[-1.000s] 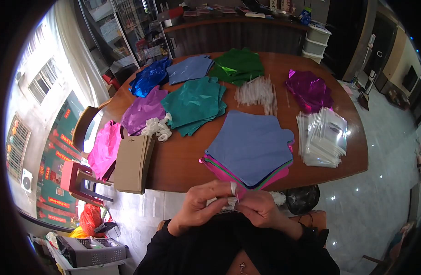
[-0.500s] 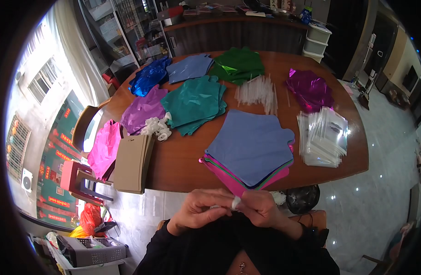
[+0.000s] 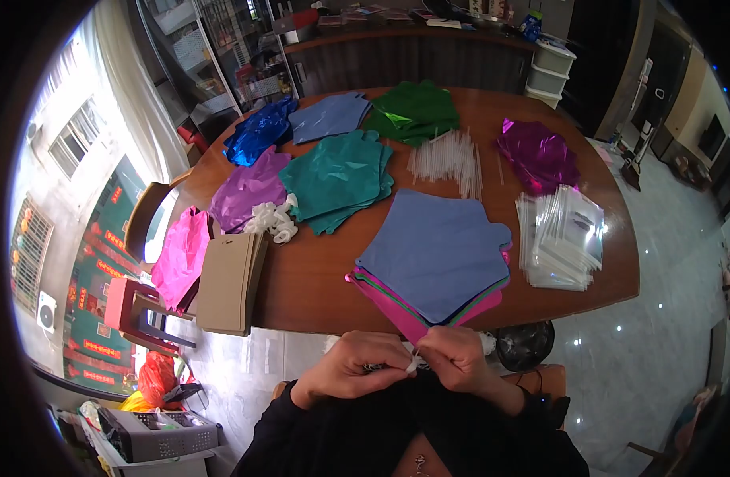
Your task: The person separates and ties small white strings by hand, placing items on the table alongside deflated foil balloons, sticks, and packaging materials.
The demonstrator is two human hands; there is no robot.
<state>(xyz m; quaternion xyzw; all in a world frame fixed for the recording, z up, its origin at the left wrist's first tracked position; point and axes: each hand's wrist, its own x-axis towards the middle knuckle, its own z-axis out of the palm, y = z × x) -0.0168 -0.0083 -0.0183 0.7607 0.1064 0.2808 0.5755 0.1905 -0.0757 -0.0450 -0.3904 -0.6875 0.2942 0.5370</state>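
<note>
At the near edge of the table, both hands meet over my lap. My left hand (image 3: 357, 366) is closed, thumb and fingertips pinching a small strip of white ribbon (image 3: 413, 366). Curled in beside it, my right hand (image 3: 457, 359) grips the same ribbon from the other side; part of it is hidden by the fingers. Just beyond the hands lies a stack of flat foil balloons, with a matte blue balloon (image 3: 436, 254) on top and pink and green edges showing below. The stack's lower tip hangs over the table edge close to my fingers.
Teal balloons (image 3: 339, 179), purple balloons (image 3: 248, 191) and other foil piles lie across the table (image 3: 309, 278). White ribbon coils (image 3: 271, 221), brown cardboard sheets (image 3: 228, 285), thin clear sticks (image 3: 444, 163) and clear plastic packets (image 3: 560, 242) are there too. A black round stool (image 3: 526, 344) stands below.
My left fingers have drawn into a tighter pinch, and the white piece between the hands sits slightly lower and looks smaller and bunched. The things on the table have not moved.
</note>
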